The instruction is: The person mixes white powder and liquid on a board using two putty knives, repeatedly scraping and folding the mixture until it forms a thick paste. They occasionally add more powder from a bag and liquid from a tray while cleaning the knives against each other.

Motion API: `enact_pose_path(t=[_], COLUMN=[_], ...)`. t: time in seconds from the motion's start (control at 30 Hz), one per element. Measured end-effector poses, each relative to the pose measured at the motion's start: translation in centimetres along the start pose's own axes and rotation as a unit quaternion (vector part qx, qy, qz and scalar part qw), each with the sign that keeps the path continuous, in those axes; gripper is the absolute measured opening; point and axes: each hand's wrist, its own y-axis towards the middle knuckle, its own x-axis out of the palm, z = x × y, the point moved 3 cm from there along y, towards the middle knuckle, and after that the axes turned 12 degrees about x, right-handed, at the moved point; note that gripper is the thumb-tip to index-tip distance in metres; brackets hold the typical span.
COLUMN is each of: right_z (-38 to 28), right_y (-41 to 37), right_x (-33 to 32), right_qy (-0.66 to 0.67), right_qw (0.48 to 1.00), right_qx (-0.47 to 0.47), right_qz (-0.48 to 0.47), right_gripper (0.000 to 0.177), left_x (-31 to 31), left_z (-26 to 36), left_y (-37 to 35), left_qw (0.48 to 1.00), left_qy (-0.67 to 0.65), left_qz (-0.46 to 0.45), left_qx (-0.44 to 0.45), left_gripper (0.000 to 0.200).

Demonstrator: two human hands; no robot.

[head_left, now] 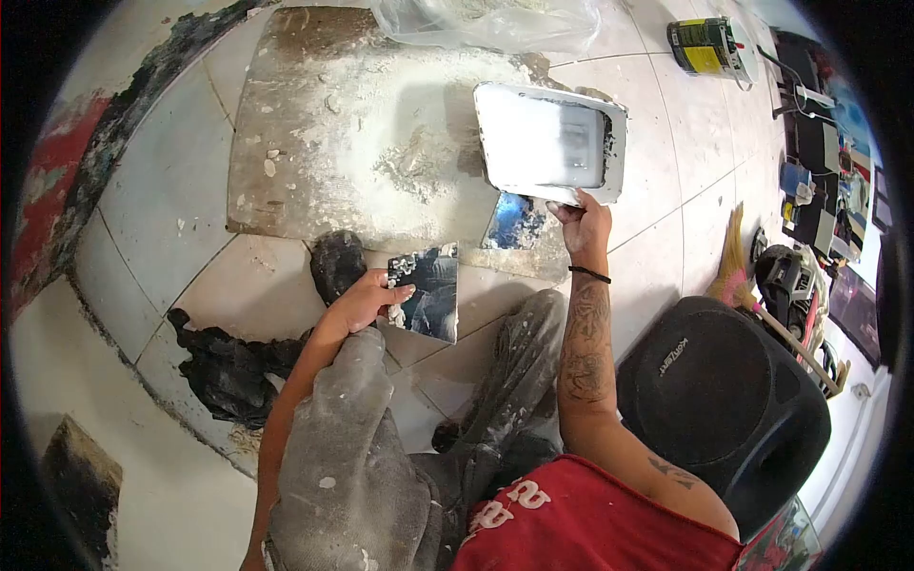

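My left hand [364, 303] grips a flat, dark, glossy square panel [430, 297] by its left edge, thumb on top. White plaster-like lumps cling to that edge. With its fingers at the near rim, my right hand [585, 228] holds a white rectangular tub [617, 157], tilted so that its inside faces me. The inside looks smooth and bright white, with dark crumbs along the right wall. Just left of my right hand, a shiny blue piece [505, 217] spotted with white lies on the dusty board [276, 190].
A clear plastic bag [486, 24] lies at the board's far edge. A green and yellow bucket [705, 48] lies at the upper right. On the right are a black speaker [714, 400] and a broom [733, 257]. Black cloth [228, 371] lies on the tiles at left.
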Motion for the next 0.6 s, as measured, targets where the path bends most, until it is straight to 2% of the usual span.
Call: enact_pose_path(t=[0.17, 0.33, 0.43, 0.6], right_z=[-0.8, -1.0, -1.3, -1.4], right_y=[-0.7, -1.0, -1.9, -2.6], right_x=[0.4, -0.9, -1.0, -1.9], right_qy=[-0.026, -0.056, -0.069, -0.082], right_qw=[0.999, 0.998, 0.998, 0.996], right_qx=[-0.015, 0.004, 0.0, 0.017], right_qz=[-0.016, -0.014, -0.013, -0.017], right_gripper=[0.024, 0.022, 0.02, 0.02], left_x=[0.4, 1.0, 0.5, 0.8], left_z=[0.9, 1.7, 1.2, 1.6], left_y=[-0.2, -0.4, -0.2, -0.4], left_qw=[1.0, 0.999, 1.0, 1.0], left_qy=[-0.013, -0.029, 0.01, -0.01], left_qz=[-0.008, -0.016, -0.02, 0.0], left_qx=[-0.002, 0.016, 0.006, 0.008], left_gripper=[0.007, 0.015, 0.015, 0.015])
